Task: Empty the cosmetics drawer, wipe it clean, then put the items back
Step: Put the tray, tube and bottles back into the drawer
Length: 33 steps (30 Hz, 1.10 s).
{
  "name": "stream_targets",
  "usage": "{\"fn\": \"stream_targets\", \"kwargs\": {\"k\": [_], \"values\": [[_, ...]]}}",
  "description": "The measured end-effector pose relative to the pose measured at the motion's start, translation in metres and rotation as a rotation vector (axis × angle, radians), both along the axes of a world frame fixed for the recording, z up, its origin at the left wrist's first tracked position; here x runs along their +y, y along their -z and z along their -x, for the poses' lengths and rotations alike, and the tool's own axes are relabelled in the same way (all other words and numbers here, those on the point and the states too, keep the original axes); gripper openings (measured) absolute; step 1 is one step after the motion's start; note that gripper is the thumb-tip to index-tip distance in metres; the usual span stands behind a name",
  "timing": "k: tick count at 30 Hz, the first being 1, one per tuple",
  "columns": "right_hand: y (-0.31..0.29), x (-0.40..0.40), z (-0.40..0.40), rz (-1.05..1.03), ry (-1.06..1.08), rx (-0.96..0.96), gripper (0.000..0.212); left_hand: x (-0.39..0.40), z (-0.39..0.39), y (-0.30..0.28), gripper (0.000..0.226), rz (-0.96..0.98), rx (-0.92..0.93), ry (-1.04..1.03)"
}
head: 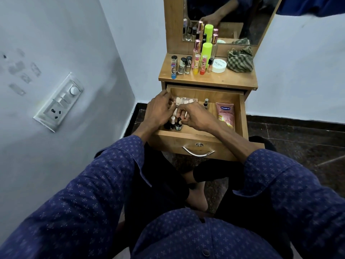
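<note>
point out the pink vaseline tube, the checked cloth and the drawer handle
pink vaseline tube [225, 114]: head view, middle of its front
checked cloth [240, 60]: head view, centre of the bundle
drawer handle [198, 152]: head view, middle of the metal bar

Pale bluish-white walls meet in a corner behind a small wooden desk. A wood-framed mirror rises from the desk's back edge. On the left wall, a white switch plate carries a round dial, rocker switches and a socket; grey smudges mark the paint above it. The floor is dark speckled stone, with a dark skirting band along the wall base. Lighting is even and dim.
</note>
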State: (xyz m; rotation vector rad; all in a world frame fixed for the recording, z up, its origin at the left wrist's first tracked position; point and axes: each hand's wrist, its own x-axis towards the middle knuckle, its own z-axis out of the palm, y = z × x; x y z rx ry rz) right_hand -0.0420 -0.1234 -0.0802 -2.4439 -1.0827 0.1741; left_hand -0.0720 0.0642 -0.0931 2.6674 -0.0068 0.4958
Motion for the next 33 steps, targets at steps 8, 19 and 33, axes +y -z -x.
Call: {"fn": "stream_targets", "kwargs": {"k": [8, 19, 33], "values": [[-0.018, -0.012, -0.013, -0.066, 0.036, 0.002, 0.011, -0.003, -0.008, -0.013, 0.022, -0.018, -0.019, 0.024], [-0.078, -0.036, -0.06, -0.215, 0.165, -0.095, 0.002, -0.018, -0.057, -0.085, 0.023, -0.125, -0.162, 0.139], [-0.156, -0.042, -0.16, -0.12, 0.381, -0.398, 0.017, -0.028, -0.155, -0.16, 0.017, -0.102, -0.155, 0.15]]}}
